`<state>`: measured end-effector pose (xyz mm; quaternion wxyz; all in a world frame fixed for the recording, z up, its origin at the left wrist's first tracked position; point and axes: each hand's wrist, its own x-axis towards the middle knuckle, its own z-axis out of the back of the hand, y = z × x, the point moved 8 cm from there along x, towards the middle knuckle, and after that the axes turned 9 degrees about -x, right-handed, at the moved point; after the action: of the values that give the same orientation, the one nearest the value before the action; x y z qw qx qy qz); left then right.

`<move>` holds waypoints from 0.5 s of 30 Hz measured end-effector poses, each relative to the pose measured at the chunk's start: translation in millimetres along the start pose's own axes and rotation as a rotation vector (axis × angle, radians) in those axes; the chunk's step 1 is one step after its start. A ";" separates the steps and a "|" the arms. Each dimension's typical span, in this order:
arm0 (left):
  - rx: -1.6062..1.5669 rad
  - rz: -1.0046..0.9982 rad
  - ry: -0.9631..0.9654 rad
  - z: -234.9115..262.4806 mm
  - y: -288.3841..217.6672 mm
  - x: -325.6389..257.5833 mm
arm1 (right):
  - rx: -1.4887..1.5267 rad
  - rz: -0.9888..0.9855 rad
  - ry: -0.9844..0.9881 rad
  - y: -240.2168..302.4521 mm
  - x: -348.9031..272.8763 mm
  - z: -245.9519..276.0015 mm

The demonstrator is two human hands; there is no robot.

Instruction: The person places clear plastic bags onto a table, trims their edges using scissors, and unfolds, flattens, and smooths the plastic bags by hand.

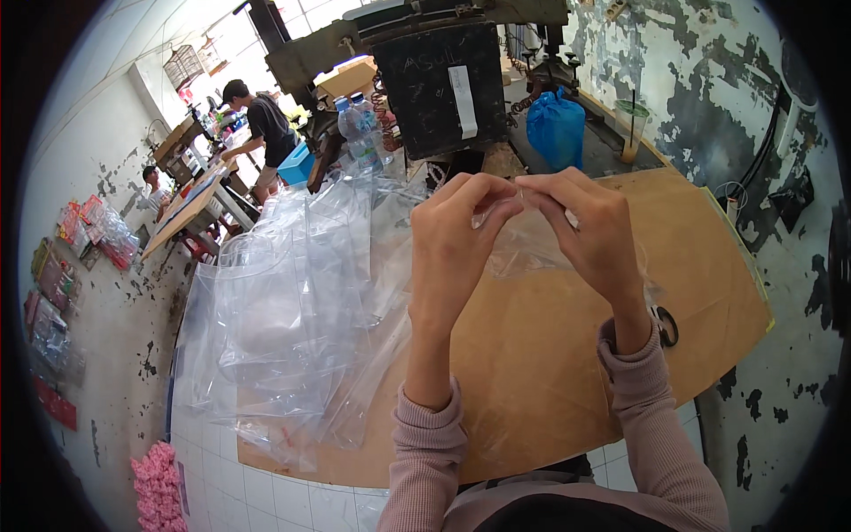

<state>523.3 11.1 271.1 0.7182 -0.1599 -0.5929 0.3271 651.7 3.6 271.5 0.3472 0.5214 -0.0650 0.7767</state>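
Observation:
Both my hands are raised over the brown-covered table [523, 363], fingertips almost meeting. My left hand [454, 235] is closed in a pinch on a thin piece of clear plastic sheet [529, 254]. My right hand [592, 226] pinches the same clear sheet close beside it. The plastic shows below and between the hands, above the tabletop; its exact edge at the fingertips is too fine to make out. To the left lies a loose heap of clear plastic pieces [275, 324], some with rounded outlines. Scissors with black handles [667, 326] lie partly hidden behind my right wrist.
A large black machine [439, 89] stands at the table's far side. Near it are water bottles [359, 133], a blue plastic bag [556, 130] and a cup with a straw [630, 129]. Far left, a person in a dark shirt [268, 129] stands at another table [191, 213].

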 end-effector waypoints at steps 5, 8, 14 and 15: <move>-0.004 0.008 -0.094 4.0 -2.2 1.2 | -0.109 0.008 -0.139 10.4 -0.8 -0.7; 0.017 -0.010 -0.134 7.5 4.1 1.6 | -0.162 0.025 -0.195 18.0 -1.2 -1.4; 0.040 -0.059 -0.095 6.8 -3.4 -0.1 | -0.150 0.024 -0.282 17.1 -4.5 3.4; 0.036 -0.057 -0.094 10.6 -3.5 1.2 | -0.159 0.023 -0.292 15.0 -4.6 4.8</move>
<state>514.2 7.7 276.8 0.7014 -0.1145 -0.6244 0.3241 647.2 -12.1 273.7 0.3652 0.5989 -0.1820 0.6890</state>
